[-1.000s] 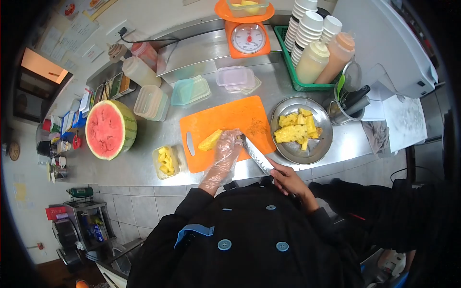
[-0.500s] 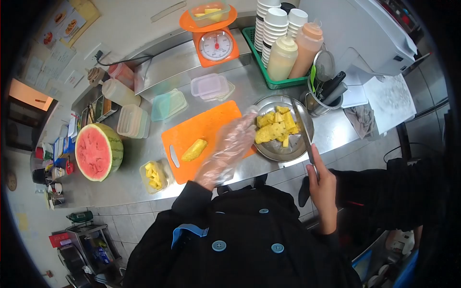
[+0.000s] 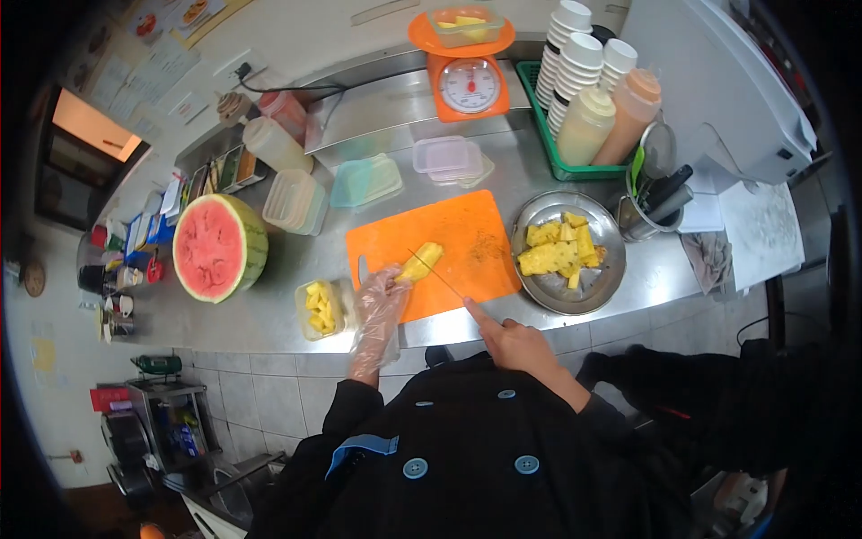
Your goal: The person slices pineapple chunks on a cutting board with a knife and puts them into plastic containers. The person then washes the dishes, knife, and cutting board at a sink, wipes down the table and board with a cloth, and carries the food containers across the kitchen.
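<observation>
A piece of pineapple [image 3: 422, 260] lies on the orange cutting board [image 3: 476, 225]. My left hand [image 3: 381, 301], in a clear plastic glove, has its fingers closed on the near left end of that piece. My right hand [image 3: 519, 347] is bare and grips a knife [image 3: 442, 278], whose thin blade lies across the pineapple, seen nearly edge-on. Whether the blade has cut in, I cannot tell. To the right, a round metal plate [image 3: 596, 293] holds several pineapple chunks [image 3: 549, 254]. Left of the board stands a small clear tub [image 3: 310, 331] with cut pineapple pieces [image 3: 320, 305].
A halved watermelon [image 3: 214, 248] sits at the left. Behind the board are plastic tubs [image 3: 294, 203], lids [image 3: 444, 157] and an orange scale [image 3: 470, 88]. At the back right stand a green basket [image 3: 588, 171] with cups and bottles, and a metal utensil pot [image 3: 648, 221].
My left hand has moved left from beside the plate to the pineapple piece and taken hold of it. My right hand has brought the knife from the plate over to the board. The view has shifted.
</observation>
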### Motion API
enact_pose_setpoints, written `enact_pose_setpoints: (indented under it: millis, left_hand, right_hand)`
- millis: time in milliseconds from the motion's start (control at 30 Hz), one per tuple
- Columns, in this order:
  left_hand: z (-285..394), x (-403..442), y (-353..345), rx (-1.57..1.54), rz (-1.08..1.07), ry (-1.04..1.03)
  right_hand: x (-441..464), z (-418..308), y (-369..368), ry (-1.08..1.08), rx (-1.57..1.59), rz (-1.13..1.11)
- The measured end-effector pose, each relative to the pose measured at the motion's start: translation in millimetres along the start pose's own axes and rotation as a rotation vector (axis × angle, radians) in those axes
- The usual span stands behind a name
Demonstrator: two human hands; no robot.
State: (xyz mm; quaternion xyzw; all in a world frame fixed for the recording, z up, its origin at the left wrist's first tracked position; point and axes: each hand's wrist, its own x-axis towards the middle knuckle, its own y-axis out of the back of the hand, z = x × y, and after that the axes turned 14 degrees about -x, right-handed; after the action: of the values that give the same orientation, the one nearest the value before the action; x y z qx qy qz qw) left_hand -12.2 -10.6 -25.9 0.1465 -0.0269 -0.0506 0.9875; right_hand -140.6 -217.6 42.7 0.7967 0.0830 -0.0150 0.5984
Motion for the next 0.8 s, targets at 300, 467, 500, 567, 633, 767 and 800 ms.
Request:
enact_pose_setpoints:
  millis: [300,467,500,567,633,767,800]
  left_hand:
    - [-11.2,-0.4,0.0,-0.182,-0.007,0.039]
    - [-13.9,0.7,-2.0,-0.178,0.007,0.091]
    - [-14.9,1.1,-4.7,-0.18,0.016,0.058]
    - [-16.7,2.1,-9.5,-0.183,0.024,0.023]
    - [-15.0,-0.8,-9.4,-0.12,0.065,0.027]
    - [-12.7,-5.5,-7.5,-0.143,0.059,0.088]
    - [-16.8,-5.1,-8.0,-0.167,0.069,0.022]
  right_hand:
    - [8.6,-4.3,-10.7,0.006,-0.015,-0.027]
    - [22.1,5.5,-53.2,0.009,-0.022,0.003]
    - [23.2,7.5,-54.9,0.011,-0.008,0.026]
    - [22.5,16.0,-57.3,0.045,0.105,0.093]
    - [22.1,12.8,-48.3,0.085,0.224,0.149]
    - [6.4,-1.7,-16.0,0.043,0.085,0.072]
    - [4.6,-4.7,-12.0,0.035,0.042,0.043]
